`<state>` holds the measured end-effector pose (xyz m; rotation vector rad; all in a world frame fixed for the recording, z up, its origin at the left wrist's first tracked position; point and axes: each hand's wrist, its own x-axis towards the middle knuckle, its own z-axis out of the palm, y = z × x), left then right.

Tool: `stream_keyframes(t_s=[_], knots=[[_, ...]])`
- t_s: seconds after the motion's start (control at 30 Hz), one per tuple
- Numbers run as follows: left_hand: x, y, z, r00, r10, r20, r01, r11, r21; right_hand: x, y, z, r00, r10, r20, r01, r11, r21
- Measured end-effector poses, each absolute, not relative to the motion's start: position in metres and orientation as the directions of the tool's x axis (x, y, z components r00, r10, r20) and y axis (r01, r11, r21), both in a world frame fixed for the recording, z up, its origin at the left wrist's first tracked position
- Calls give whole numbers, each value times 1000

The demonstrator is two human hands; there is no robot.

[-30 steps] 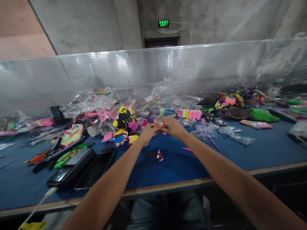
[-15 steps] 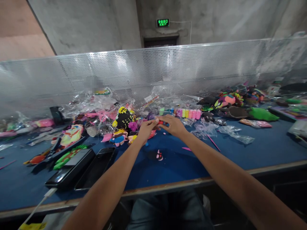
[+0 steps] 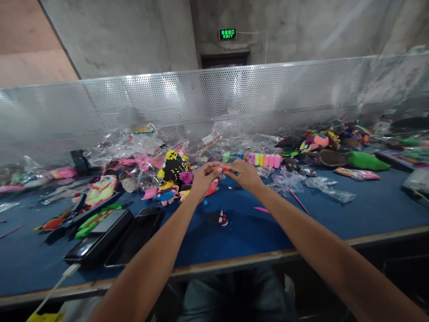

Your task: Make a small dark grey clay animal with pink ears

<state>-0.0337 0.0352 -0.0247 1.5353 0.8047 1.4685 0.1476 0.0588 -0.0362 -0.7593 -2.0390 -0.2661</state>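
My left hand (image 3: 204,178) and my right hand (image 3: 246,174) meet over the middle of the blue table. Between their fingertips is a small piece of red modelling clay (image 3: 225,169); fingers of both hands are closed on it, and part of it is hidden. Nearer to me on the table lies a small black clay figure (image 3: 221,218) with pink and red bits on it. A tiny blue clay ball (image 3: 205,203) sits below my left hand. Under the hands, a red clay packet (image 3: 212,188) shows in part. A pink modelling tool (image 3: 261,209) lies below my right hand.
A black power bank (image 3: 100,237) with a white cable and a black phone (image 3: 136,235) lie at the left. Clay figures (image 3: 172,167), plastic bags and a row of coloured clay packs (image 3: 264,159) line the back, before a perforated metal screen (image 3: 187,103).
The hands stay together at nearly the same spot. My fingers have shifted slightly on the red clay, and the left fingers are a little more raised.
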Motion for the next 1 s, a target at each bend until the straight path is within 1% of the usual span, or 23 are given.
stream_keyframes(t_s=[0.1,0.23,0.37,0.53,0.7,0.8,0.87,1.0], knots=[[-34,35,-25,80,869,488,-88,-481,872,147,58,-35,-384,402,831,591,799,-113],[-37,37,-26,53,848,528,-35,-526,849,148,57,-34,-343,396,852,539,826,-166],[-39,38,-26,60,846,529,-1,-530,848,149,58,-34,-357,412,838,510,838,-195],[-37,35,-24,50,852,521,45,-523,851,148,58,-33,-358,356,863,470,867,-163],[-36,35,-25,48,854,518,17,-520,854,148,60,-33,-366,373,852,500,852,-158],[-36,35,-25,58,861,506,10,-507,862,149,59,-33,-384,343,857,497,859,-121],[-37,35,-24,62,858,509,40,-512,858,149,57,-31,-403,332,853,495,863,-102],[-38,34,-23,68,852,519,103,-523,846,149,56,-30,-419,378,826,537,837,-110]])
